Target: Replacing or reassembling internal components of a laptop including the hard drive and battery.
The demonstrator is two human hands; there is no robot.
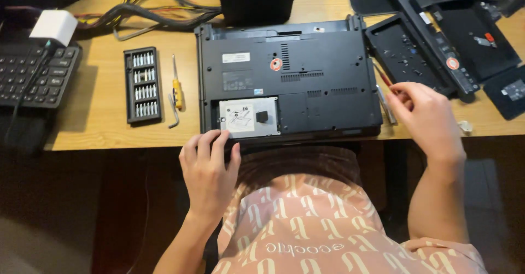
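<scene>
We are viewing a black laptop (pixel 290 77) lying upside down at the near edge of a wooden desk (pixel 104 126), its base panel facing up. The base is showing vent slots, pale rectangular labels and a round red-and-white sticker, and the battery bay along its far edge is standing empty. At the near left corner, an access cover is off, and we are seeing a silver hard drive (pixel 249 116) sitting in its open bay, with a small black square on its top. We are resting our left hand (pixel 209 167) on the near edge of the laptop just below the drive bay, fingers bent over the rim and pressing on it without enclosing anything. Our right hand (pixel 426 115) is hovering just beside the laptop's right edge, fingers closed on a red-handled screwdriver (pixel 384 78) whose shaft is angling away toward the far left. Just right of the laptop, a long black battery (pixel 432 39) and a black plastic cover (pixel 402 52) are lying on the desk. To the left, a black bit set (pixel 143 85) is lying open beside a small yellow-handled screwdriver (pixel 176 85) and a bent metal key (pixel 173 113). Further left we are seeing a dark keyboard (pixel 35 74), and cables (pixel 147 9) are trailing across the far side of the desk.
</scene>
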